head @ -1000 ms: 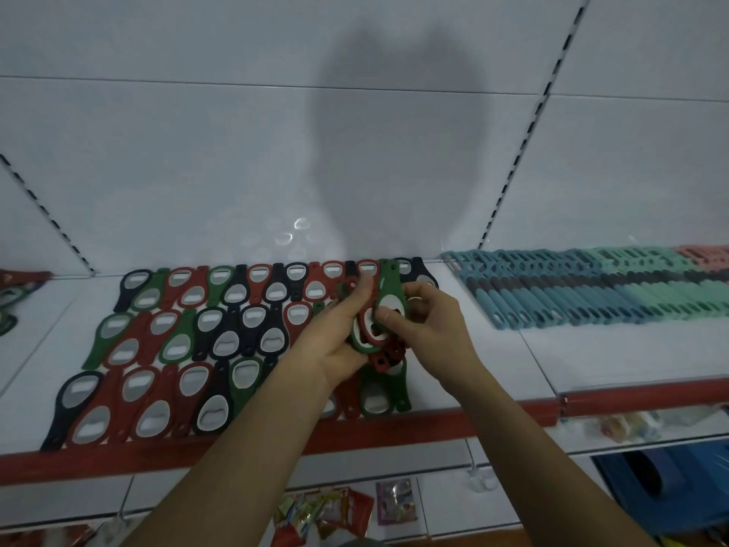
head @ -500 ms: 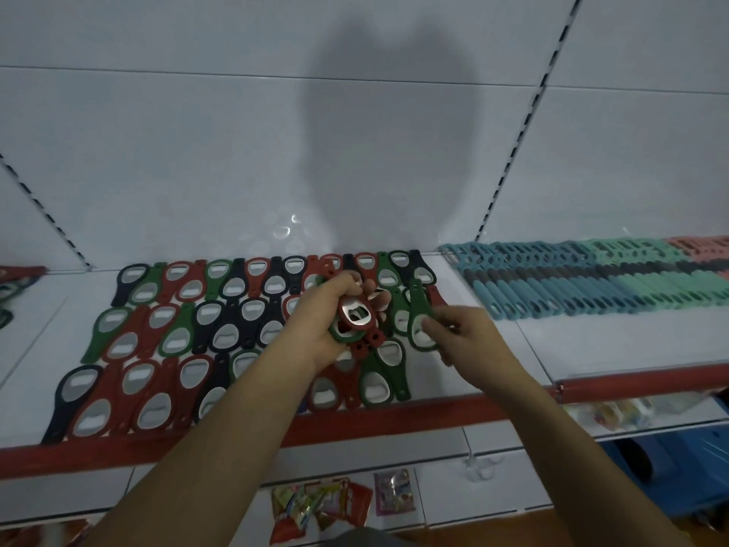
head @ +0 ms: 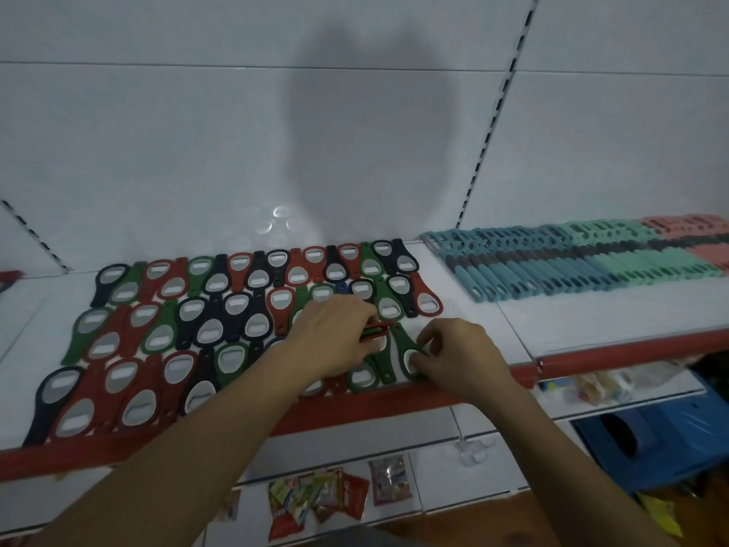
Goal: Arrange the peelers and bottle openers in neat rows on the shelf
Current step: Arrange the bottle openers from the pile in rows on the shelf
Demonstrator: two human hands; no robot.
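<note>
Red, green and black bottle openers [head: 205, 321] lie in overlapping rows on the white shelf [head: 485, 333]. My right hand [head: 461, 357] pinches a green bottle opener [head: 408, 351] and holds it down at the right end of the front row. My left hand [head: 331, 333] grips a red bottle opener [head: 376, 329], its fingers curled over it, just above the front row. Teal, mint and pink peelers [head: 584, 258] lie in a tight row on the shelf to the right.
A red lip [head: 355, 408] runs along the shelf's front edge. Below hang snack packets [head: 315, 503] and a blue bin [head: 662, 432] stands at lower right. The white back panel has slotted uprights [head: 493, 124]. Bare shelf lies between openers and peelers.
Both hands came down from mid-air to the front row. The right hand brought the green opener down onto the shelf; the left hand lowered its handful beside it.
</note>
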